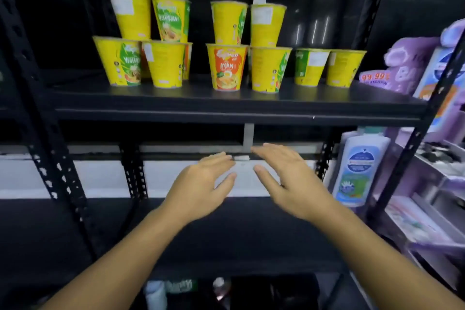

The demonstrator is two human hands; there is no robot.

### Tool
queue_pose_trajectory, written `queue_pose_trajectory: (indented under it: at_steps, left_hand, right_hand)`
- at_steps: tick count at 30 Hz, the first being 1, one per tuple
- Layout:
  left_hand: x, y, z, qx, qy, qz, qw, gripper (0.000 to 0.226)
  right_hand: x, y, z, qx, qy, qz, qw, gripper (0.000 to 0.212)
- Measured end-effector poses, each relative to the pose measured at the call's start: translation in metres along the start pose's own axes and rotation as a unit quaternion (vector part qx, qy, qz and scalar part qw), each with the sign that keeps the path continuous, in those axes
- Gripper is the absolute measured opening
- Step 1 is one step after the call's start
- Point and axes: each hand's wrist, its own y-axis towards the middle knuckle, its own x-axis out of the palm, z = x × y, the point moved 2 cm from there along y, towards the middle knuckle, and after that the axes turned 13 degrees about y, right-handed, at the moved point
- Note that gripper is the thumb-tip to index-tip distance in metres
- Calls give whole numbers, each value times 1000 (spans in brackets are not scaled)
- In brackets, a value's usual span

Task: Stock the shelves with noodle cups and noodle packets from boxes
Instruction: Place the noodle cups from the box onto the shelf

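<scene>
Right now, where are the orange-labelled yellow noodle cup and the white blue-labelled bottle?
orange-labelled yellow noodle cup (226, 68): head view, its label.
white blue-labelled bottle (362, 162): head view, its label.

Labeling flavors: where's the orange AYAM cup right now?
Head view, upper shelf, about mid-width: the orange AYAM cup stands in the bottom row at the front, under a stacked cup, with a yellow cup close on its right.

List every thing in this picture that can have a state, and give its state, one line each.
left hand: open, fingers straight, holding nothing.
right hand: open, holding nothing.
bottom-row cups: upright on the upper shelf.
top-row cups: four, upright, stacked on cups below.
orange cup: upright, label facing front, a cup on top.
rightmost cup: upright, nothing on top.
white bottle: upright on the neighbouring rack.
</scene>
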Motion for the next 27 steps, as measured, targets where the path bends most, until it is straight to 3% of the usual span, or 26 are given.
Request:
queue_pose_trajectory:
  at_steps: [2, 9, 14, 16, 20, 23, 27]
  left_hand:
    - [27, -39, -2, -10, 10, -79, 997, 62]
    - [119, -185, 4, -95, -49, -271, 957, 44]
    - [171, -283, 12, -185, -86, -440, 875, 51]
    - [182, -308, 14, -212, -86, -487, 843, 56]
    - [198, -333, 21, -228, -79, -532, 812, 61]
    - [213, -349, 19, -240, -84, -544, 800, 72]
    - [228, -355, 18, -252, -74, -545, 796, 63]
  right_hand:
    - [29, -39, 3, 40, 6, -66, 997, 52]
    - [141, -183, 13, 197, 49, -230, 952, 60]
    - [204, -281, 14, 324, 63, -348, 877, 91]
    - [222, -309, 15, 358, 60, -382, 850, 88]
    - [244, -336, 20, 386, 35, -412, 825, 55]
    - [255, -346, 26, 389, 32, -433, 812, 51]
    - [268, -358, 44, 404, 34, -450, 796, 53]
